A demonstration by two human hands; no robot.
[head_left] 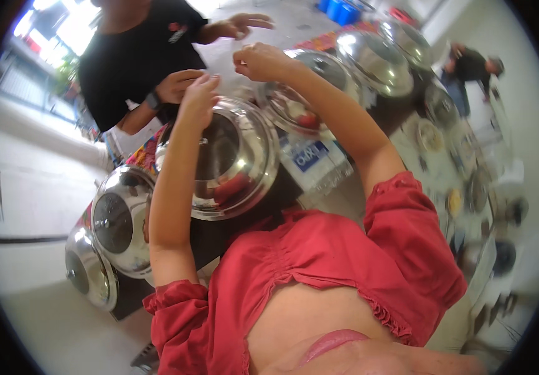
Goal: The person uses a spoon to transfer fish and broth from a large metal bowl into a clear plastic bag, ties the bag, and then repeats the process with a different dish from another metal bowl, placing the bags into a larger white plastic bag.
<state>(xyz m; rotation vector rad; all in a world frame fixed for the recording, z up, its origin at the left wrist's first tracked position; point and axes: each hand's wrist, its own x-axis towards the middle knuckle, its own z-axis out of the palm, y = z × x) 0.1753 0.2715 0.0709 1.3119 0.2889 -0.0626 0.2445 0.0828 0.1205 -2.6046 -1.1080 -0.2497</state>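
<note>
Both my arms reach forward over a round steel dish with a domed, windowed lid (254, 178). My left hand (199, 102) is raised above the lid's far left edge, its fingers pinched together. My right hand (262, 62) is held up farther right, above a second lidded dish (307, 103), with its fingertips closed. What either hand grips, if anything, is too faint to make out. Across from me stands a person in a black shirt (138, 53). One of that person's hands (178, 86) almost meets my left fingers; the other hand (244, 26) is spread beyond my right.
More steel lidded dishes, one at left (126, 240) and one at far right (375, 62), continue the row along a dark-covered table. A white and blue plastic-wrapped pack (314, 161) lies beside the middle dish. Plates cover a side table (432, 134); another person (469, 65) stands behind.
</note>
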